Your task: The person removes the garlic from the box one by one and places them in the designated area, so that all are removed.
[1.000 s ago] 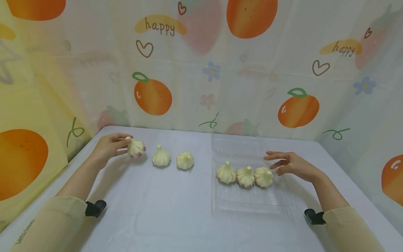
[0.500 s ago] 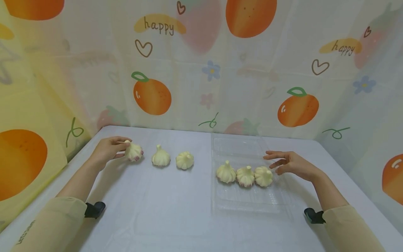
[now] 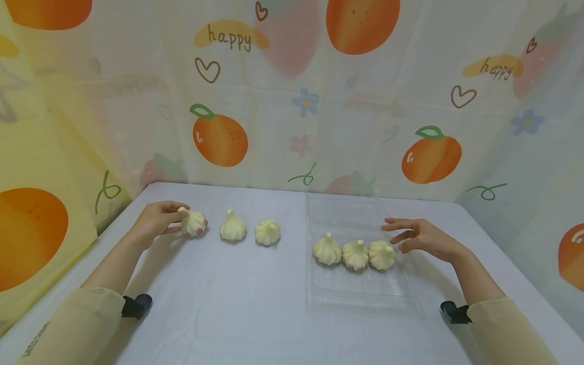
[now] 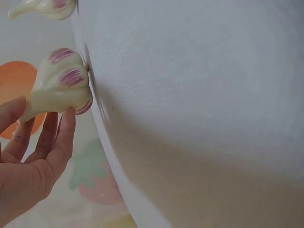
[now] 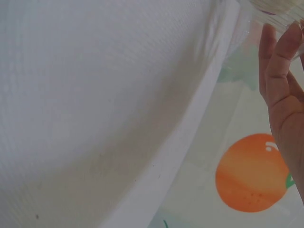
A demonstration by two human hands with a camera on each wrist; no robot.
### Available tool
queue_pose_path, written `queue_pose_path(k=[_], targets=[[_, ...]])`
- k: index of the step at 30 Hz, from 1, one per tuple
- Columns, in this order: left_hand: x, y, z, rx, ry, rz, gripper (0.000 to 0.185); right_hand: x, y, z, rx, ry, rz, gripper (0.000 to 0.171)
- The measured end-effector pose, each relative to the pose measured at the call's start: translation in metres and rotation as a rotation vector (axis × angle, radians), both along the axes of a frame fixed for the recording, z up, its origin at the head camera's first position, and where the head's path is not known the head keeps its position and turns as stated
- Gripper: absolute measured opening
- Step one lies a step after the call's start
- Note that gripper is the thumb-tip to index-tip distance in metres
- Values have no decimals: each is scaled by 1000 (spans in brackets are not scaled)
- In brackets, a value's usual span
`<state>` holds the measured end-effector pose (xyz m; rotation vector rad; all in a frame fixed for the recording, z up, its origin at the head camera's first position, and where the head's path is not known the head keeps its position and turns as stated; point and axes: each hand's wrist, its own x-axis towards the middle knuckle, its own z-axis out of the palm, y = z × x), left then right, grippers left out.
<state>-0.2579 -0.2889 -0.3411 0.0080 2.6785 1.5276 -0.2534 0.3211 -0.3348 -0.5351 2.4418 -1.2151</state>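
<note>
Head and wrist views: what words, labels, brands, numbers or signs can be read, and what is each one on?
"happy": left orange-yellow patch of the printed backdrop
"happy": right orange-yellow patch of the same backdrop
Left sleeve: lettering, too blurred to read
Backdrop, upper left: faint marks, too pale to read
Garlic bulbs, clear tray: no text seen
Wrist views: nothing readable

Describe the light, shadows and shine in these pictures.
Head view: even light, soft shadows beside the left forearm and right forearm, glints on the clear tray. Left wrist view: dim, a broad brownish shadow over the white tabletop, the garlic bulb fairly sharp. Right wrist view: also dim, another shadow across the tabletop.
</note>
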Motion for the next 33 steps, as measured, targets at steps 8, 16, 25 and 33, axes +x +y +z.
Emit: queue_pose_path(k=[8,16,25,33], targets=[[1,3,1,-38,7,4,47,0,-1,1,-1,0,1,53],[3,6,4,-72,-4,24,46,1,-2,2,-25,-6,12,53],[2,6,5,-120,-19,38,46,-3,0,-2,-29,-13,5,54],[2,0,3,-104,97,77,50,-3,3,-3,-21,-11,11,55]])
